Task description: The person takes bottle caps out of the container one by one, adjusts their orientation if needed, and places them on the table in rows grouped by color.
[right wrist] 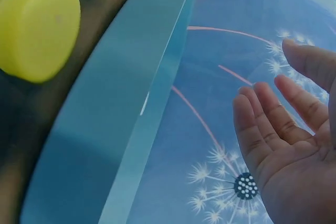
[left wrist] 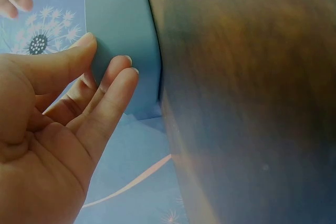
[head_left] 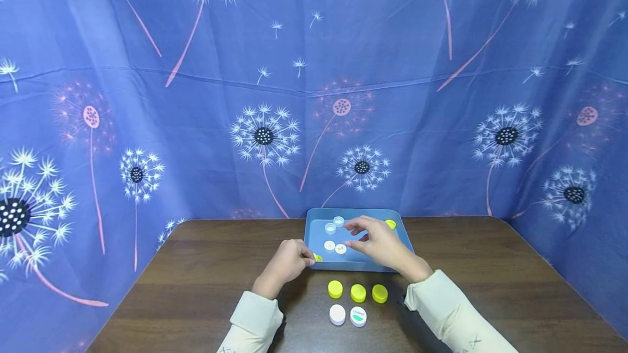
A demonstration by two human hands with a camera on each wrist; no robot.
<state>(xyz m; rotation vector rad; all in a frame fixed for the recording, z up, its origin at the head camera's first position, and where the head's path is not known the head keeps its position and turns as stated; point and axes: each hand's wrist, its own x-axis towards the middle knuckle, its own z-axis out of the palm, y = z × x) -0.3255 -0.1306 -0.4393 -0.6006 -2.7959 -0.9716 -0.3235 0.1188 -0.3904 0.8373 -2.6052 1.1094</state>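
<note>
Blue tray [head_left: 350, 267], flat, long axis crosswise

Yellow cap [head_left: 318, 258] partly behind left hand [head_left: 288, 260]; lettering [head_left: 358, 312] on white cap [head_left: 358, 317] unreadably small.

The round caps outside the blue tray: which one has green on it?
The round white plastic cap printed with green, right of the plain white cap; the other three are yellow.

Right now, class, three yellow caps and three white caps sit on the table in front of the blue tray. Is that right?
Not quite: the head view shows only two white caps, with three yellow caps, on the table in front of the blue tray.
</note>
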